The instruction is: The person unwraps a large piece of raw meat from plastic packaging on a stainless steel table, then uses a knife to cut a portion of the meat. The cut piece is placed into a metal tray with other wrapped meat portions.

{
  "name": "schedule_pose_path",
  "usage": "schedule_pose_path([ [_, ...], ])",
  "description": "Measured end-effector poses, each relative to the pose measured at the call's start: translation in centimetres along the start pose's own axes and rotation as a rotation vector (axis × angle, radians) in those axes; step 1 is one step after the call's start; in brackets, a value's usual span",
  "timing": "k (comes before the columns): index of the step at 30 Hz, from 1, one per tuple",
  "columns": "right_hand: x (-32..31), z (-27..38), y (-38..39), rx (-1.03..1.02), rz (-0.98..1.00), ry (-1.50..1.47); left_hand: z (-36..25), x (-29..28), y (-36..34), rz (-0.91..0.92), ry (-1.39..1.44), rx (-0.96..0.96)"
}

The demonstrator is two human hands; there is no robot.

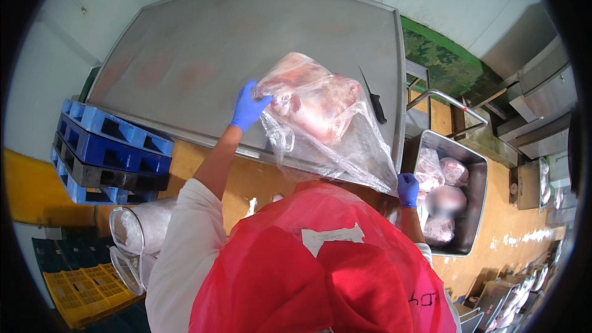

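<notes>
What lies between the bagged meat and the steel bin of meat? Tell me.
In the head view, a black knife lies on the steel table, between bagged meat and bin.

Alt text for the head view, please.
A person in a red apron lifts a clear plastic bag of raw meat over a steel table, left hand on the meat end, right hand holding the bag's open end. A black knife lies on the table.

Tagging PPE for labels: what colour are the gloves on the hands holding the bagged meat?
Blue, on both the left hand and right hand; head view.
</notes>
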State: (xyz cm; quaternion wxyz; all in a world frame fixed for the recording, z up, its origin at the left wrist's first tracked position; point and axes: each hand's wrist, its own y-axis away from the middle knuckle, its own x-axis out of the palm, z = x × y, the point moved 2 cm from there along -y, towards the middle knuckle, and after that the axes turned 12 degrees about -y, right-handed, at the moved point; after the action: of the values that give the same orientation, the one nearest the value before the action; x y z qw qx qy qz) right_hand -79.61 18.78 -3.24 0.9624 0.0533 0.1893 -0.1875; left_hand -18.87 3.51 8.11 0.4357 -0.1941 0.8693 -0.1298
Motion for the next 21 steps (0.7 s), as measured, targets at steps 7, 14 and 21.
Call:
schedule_pose_path([
  [7,0.6,0.0,-0.7,-0.078,0.042,0.111,3.7,2.8,4.1,0.345,0.429,-0.529],
  [14,-1.5,1.9,-1.3,-0.084,-0.038,0.156,1.1,-3.3,6.2,0.193,0.065,-0.193],
  [21,-2.3,2.8,-0.4,-0.025,-0.088,0.179,9.3,-3.6,9.6,0.118,0.122,-0.552],
])
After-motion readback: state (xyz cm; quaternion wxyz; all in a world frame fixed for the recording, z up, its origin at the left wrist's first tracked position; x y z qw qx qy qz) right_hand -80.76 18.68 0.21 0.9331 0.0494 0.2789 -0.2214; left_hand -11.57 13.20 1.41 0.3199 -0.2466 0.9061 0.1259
